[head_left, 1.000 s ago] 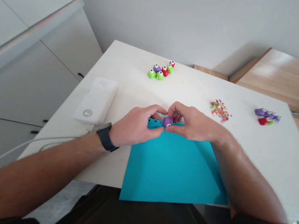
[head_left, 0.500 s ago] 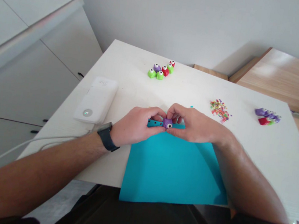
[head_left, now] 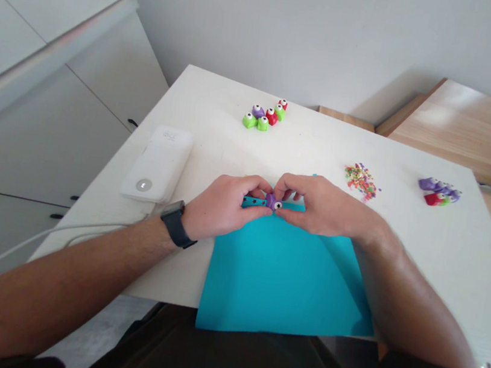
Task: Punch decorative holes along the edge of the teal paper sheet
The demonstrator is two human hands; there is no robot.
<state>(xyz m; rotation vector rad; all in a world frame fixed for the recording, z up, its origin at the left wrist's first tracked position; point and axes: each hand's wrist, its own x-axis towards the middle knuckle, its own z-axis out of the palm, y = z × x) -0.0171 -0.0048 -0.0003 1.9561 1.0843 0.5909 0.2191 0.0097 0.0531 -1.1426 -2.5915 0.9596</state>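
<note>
Purple craft punch has rotated a little since the last shot, so its white eye-shaped button now faces more toward the camera, and both hands have closed in around it. It sits right at the middle of the table, between the two hands. Left hand is closed, thumb and fingers pinching the punch and the teal paper strip that runs into it, and you can see little dark star shapes along that strip. Right hand is closed on the punch from the other side, fingertips on top and thumb below. Just under all this lies a bigger teal paper sheet, hanging over the near edge of the white table. Black watch on the left wrist. Off to the left there's a white power bank with a white cable. Further out: a cluster of colorful craft punches, a pile of paper confetti, and another punch group. Beyond the table is a wooden surface.
</note>
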